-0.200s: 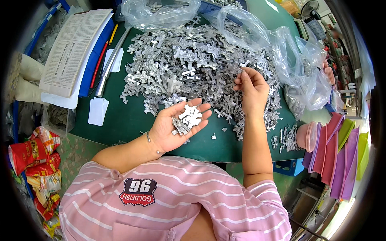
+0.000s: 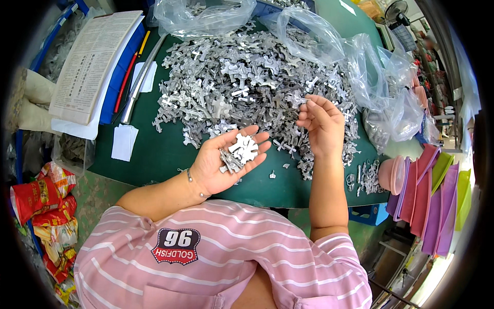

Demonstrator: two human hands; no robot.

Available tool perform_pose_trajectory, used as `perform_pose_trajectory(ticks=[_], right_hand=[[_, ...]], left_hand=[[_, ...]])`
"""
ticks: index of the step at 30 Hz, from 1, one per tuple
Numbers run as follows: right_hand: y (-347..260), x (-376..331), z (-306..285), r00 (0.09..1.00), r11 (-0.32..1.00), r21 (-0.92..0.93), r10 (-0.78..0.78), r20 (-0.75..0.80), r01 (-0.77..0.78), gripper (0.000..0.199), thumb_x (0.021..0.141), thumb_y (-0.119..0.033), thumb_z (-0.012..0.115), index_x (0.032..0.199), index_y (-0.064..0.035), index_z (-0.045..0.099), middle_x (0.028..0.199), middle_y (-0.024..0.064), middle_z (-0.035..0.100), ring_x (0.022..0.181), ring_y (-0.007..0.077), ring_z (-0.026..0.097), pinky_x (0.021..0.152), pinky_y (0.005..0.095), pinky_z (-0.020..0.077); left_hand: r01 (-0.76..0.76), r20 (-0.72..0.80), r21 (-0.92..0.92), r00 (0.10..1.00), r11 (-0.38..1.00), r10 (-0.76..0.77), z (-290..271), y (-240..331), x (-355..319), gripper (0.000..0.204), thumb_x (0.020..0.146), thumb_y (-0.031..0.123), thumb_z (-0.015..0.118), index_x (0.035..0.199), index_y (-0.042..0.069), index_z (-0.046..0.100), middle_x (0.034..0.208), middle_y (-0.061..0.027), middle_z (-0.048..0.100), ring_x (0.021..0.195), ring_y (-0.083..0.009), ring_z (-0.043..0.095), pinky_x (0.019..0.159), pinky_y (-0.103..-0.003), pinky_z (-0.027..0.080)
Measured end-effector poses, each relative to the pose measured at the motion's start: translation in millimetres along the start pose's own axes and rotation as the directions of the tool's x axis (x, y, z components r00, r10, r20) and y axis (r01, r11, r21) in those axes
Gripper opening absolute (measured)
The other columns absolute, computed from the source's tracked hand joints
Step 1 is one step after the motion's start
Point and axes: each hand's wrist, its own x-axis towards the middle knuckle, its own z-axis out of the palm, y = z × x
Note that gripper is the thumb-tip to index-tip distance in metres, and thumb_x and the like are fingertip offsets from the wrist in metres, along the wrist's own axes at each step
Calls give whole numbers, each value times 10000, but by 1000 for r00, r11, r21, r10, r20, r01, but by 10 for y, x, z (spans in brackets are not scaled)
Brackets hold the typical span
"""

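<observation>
A large heap of silver-grey metal cross pendants (image 2: 206, 77) spreads over the green table (image 2: 164, 167). My left hand (image 2: 206, 164) is palm up near the front of the heap, fingers slightly curled under a small stack of cross pendants (image 2: 243, 148). Over the right part of the heap, my right hand (image 2: 328, 129) pinches a small metal piece, seemingly a cross pendant (image 2: 298, 100), between thumb and forefinger. Its outline blends with the pile behind. One loose pendant (image 2: 272, 174) lies on the table between my forearms.
Clear plastic bags (image 2: 309, 36) lie along the heap's far and right sides. At left are a blue bin (image 2: 126, 67) with printed sheets, pens (image 2: 126, 82), a metal rod (image 2: 135, 95) and white cards (image 2: 124, 143). Small metal parts (image 2: 369, 177) and colourful plastic trays (image 2: 432, 206) sit at right.
My right hand has shifted slightly toward me, and its fingers have turned so the pinched piece points left over the heap. The left hand and its stack stay put.
</observation>
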Motion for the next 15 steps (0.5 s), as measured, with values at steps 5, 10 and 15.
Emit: perform_pose_trajectory(ticks=[5, 10, 15], right_hand=[[-25, -83, -1, 991, 981, 181, 41, 127, -64, 148, 849, -21, 554, 968, 61, 590, 783, 115, 638, 624, 152, 623, 558, 281, 548], [-32, -265, 139, 839, 815, -449, -82, 538, 367, 100, 830, 2, 575, 916, 18, 624, 839, 110, 644, 713, 153, 622, 619, 290, 508], [167, 19, 191, 814, 322, -768, -404, 417, 554, 164, 794, 0, 586, 948, -35, 627, 815, 119, 574, 704, 324, 580, 617, 355, 476]], left_hand=[[2, 5, 2, 1000, 1000, -2, 12, -3, -4, 369, 951, 222, 390, 1257, 24, 451, 1290, -171, 470, 1212, -330, 440, 998, -436, 417], [-8, 16, -15, 1000, 1000, 8, 50, -3, -13, 362, 957, 230, 379, 1245, 27, 464, 1286, -170, 476, 1203, -330, 450, 986, -432, 425], [-2, -23, 10, 1000, 1000, 2, 26, -13, -6, 351, 962, 222, 366, 1242, 37, 468, 1281, -168, 480, 1188, -331, 465, 973, -436, 432]])
